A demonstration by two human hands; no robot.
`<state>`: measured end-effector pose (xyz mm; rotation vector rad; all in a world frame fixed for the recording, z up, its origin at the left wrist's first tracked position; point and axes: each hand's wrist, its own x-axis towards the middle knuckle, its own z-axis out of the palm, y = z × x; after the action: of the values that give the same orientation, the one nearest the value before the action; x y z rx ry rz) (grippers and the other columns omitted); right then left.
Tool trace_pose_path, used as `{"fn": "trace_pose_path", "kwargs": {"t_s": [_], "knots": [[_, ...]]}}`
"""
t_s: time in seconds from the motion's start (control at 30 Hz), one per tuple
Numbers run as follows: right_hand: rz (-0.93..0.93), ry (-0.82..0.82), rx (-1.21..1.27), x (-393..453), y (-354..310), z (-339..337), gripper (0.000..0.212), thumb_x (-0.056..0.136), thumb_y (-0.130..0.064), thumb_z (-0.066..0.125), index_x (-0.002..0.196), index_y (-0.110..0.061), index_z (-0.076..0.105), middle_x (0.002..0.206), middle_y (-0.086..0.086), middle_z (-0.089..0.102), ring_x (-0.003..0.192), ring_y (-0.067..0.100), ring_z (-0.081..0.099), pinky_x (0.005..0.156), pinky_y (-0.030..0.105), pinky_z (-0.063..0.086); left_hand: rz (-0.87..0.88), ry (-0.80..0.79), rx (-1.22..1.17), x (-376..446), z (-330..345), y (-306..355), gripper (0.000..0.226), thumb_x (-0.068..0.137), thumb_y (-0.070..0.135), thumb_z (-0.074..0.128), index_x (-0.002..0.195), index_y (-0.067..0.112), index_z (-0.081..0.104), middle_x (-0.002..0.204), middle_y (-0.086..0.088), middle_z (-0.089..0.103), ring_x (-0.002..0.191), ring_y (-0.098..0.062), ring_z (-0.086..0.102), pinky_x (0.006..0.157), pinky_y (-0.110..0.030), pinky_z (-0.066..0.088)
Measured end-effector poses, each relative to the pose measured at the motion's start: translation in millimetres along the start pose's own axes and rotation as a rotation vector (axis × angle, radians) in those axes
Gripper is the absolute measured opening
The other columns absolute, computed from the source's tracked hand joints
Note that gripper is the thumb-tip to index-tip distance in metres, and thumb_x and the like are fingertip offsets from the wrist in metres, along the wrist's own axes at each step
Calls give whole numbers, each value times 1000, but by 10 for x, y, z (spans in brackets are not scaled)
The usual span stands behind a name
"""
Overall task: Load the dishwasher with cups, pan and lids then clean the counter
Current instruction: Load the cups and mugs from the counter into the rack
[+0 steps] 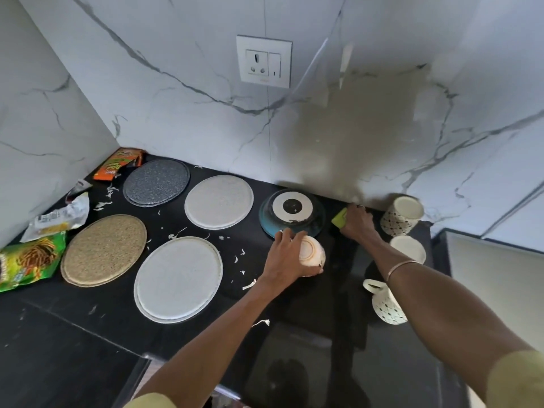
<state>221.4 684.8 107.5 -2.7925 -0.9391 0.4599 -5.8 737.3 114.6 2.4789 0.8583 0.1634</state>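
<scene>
My left hand [287, 256] grips a small pale pink cup [312, 253] turned bottom-up, just above the black counter [88, 334]. Behind it lies an upturned blue pan [290, 212] with a white and black base. My right hand [357, 222] presses a yellow-green sponge [339, 217] onto the counter by the back wall. Three white patterned cups stand at the right: one [401, 214] by the wall, one [409, 248] under my forearm, one [384, 303] with a handle nearer me. Several round lids lie flat: dark grey [156, 182], white [219, 201], tan [104, 250], large white [178, 279].
Snack packets lie at the left: orange [117, 164], clear and silver [60, 216], green [28, 262]. White scraps [248, 285] are scattered over the counter. A wall socket [264, 61] sits on the marble backsplash. The counter ends at the right beside a pale surface [485, 284].
</scene>
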Motion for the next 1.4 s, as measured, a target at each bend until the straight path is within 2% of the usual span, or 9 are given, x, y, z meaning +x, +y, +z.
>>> {"fn": "trace_pose_path", "kwargs": {"t_s": [0.1,0.23,0.4,0.63,0.73,0.83,1.0,1.23,1.4], "knots": [[-51,38,26,-258,-3,-221,58,73,-20,70,124,0,50,121,19,56,108,39,60,84,40,51,50,1,-5,-60,-59,57,101,57,66,80,141,25,42,129,-1,42,122,-21,38,102,-37,44],[-85,97,-9,-728,28,-527,54,82,-18,68,129,5,53,125,21,57,116,39,55,93,42,50,148,-5,12,-126,-148,175,101,56,66,80,141,27,43,133,-2,40,127,-24,36,103,-41,43],[40,232,85,-1360,338,-771,67,76,-24,75,136,-8,49,131,23,51,119,42,51,97,44,45,304,-25,14,-273,-224,503,97,57,60,83,139,25,45,129,-6,44,123,-26,39,99,-41,43],[306,391,120,-2468,1192,-873,57,73,-31,72,123,-10,57,120,20,56,113,41,53,96,40,44,597,-78,57,-786,15,1272,92,54,64,81,130,21,54,116,-6,51,110,-26,46,88,-36,46],[439,421,135,-3062,1662,-779,68,70,-39,72,129,-11,52,125,21,54,116,41,50,96,40,42,698,-160,11,-1147,205,1649,92,55,62,83,133,22,53,128,-8,50,118,-27,46,92,-37,46],[567,459,165,-3820,2058,-684,74,72,-35,75,134,-7,47,127,22,52,121,39,45,101,40,36,812,-197,34,-1598,441,2035,91,54,65,81,130,24,54,121,-9,53,114,-29,49,90,-37,48],[754,523,191,-5284,2657,-425,58,79,-30,72,128,-4,51,123,18,59,119,37,49,101,40,32,986,-315,22,-2537,883,2638,91,56,59,83,134,22,53,125,-11,51,118,-29,45,92,-39,50],[1003,431,262,-7361,3275,300,74,79,-38,74,138,-5,43,133,18,52,126,34,46,105,38,30,1132,-477,-26,-3989,1604,3158,91,52,58,85,130,22,55,117,-8,52,112,-28,46,85,-37,51],[1137,408,366,-8266,3440,914,81,74,-39,76,141,-11,41,132,18,49,121,37,44,104,43,40,1170,-682,-2,-4747,2119,3221,96,49,61,86,132,24,54,123,-8,53,110,-25,51,90,-39,50]]}}
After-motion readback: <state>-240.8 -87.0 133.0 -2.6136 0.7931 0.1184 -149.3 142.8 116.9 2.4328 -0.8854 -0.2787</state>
